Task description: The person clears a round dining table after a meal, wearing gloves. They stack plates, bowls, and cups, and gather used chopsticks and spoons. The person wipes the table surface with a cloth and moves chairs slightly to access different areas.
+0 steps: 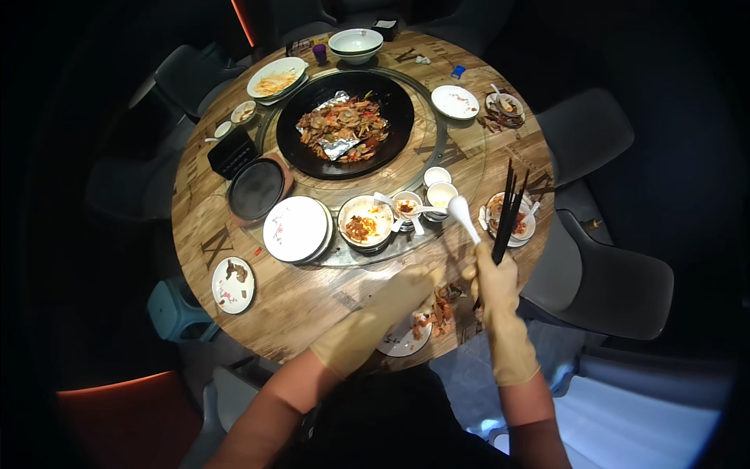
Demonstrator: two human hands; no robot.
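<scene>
My right hand (492, 275), in a long yellowish rubber glove, grips several black chopsticks (511, 211) and a white soup spoon (463, 217). The gloved left hand (419, 284) is over food scraps (439, 316) beside a white plate (404, 343) at the near table edge; its fingers are blurred, so I cannot tell what they hold. Ahead stand a bowl of orange food remains (366, 225), a small bowl with white spoons (407, 205), stacked white cups (440, 193) and stacked white plates (295, 228). A soiled bowl on a plate (518, 225) lies behind the chopsticks.
A large black pan (345, 167) with shellfish scraps and foil stands on the turntable. Around it are a cast-iron plate (256, 190), a scrap plate (233, 293), noodle-topped plates (275, 79), a white plate (455, 102) and stacked bowls (355, 42). Grey chairs (615, 272) ring the round table.
</scene>
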